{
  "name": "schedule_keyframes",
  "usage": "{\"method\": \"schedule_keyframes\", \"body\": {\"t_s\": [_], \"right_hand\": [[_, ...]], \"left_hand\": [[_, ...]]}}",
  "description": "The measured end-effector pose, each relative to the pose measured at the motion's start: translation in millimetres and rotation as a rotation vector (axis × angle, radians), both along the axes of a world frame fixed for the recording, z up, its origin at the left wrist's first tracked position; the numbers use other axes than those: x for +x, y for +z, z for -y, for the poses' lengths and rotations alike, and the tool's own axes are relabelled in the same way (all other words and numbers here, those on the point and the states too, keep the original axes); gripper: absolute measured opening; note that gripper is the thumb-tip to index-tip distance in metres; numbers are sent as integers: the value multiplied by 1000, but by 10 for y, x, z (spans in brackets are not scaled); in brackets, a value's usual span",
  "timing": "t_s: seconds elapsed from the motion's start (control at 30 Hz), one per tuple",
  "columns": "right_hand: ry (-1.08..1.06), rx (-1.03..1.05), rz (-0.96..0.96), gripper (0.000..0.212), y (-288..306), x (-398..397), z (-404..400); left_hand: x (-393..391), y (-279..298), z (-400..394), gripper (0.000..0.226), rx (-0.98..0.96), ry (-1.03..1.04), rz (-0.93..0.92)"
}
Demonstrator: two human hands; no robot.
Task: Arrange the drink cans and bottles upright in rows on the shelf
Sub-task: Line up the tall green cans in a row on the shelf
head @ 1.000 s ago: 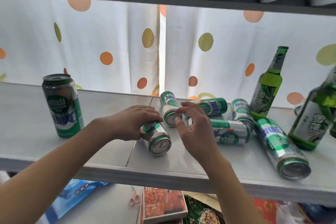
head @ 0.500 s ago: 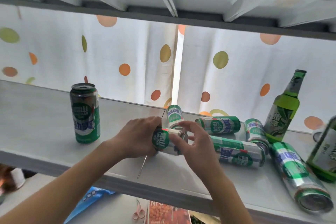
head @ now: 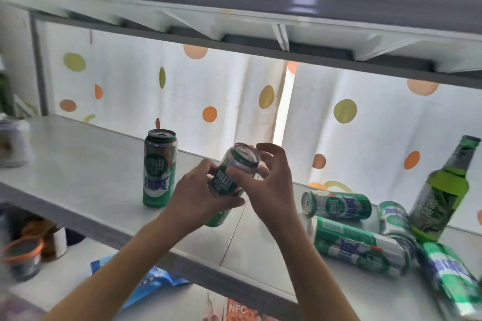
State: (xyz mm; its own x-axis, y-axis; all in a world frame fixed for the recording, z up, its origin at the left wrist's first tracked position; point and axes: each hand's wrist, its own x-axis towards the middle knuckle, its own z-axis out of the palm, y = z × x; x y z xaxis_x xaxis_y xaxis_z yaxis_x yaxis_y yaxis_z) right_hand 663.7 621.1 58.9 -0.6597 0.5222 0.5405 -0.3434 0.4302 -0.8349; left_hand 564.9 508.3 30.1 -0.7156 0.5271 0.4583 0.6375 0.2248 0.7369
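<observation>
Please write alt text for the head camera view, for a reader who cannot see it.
Both hands, left hand and right hand, hold a green can nearly upright above a white shelf, beside one standing can. To the right lie four toppled cans by an upright green bottle.

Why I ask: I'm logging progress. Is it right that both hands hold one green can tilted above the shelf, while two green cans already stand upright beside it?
Not quite. The head view shows only one upright green aluminium can standing on the white shelf. The rest holds: the left hand and right hand both hold the tilted green can above the shelf.
</observation>
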Motion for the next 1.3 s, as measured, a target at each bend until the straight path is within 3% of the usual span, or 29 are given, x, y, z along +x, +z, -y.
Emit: {"method": "schedule_keyframes", "body": {"t_s": [0.23,0.57,0.73,1.07,1.17,1.3], "right_hand": [[140,56,43,45,124,-361,87],[203,114,128,38,45,-685,234],[241,135,138,37,13,-728,278],[206,158,88,46,-59,-697,255],[119,170,80,53,-61,-553,111],[-47,291,66,47,-102,-288,-129]], "left_hand": [[-238,-36,617,56,-13,-73,1],[-327,-118,1072,45,-150,191,-410],[-282,-106,1104,44,-148,228,-488],[-80,33,917,47,-154,167,-613],[23,73,819,43,-124,152,-619],[198,95,536,43,-90,74,-625]]}}
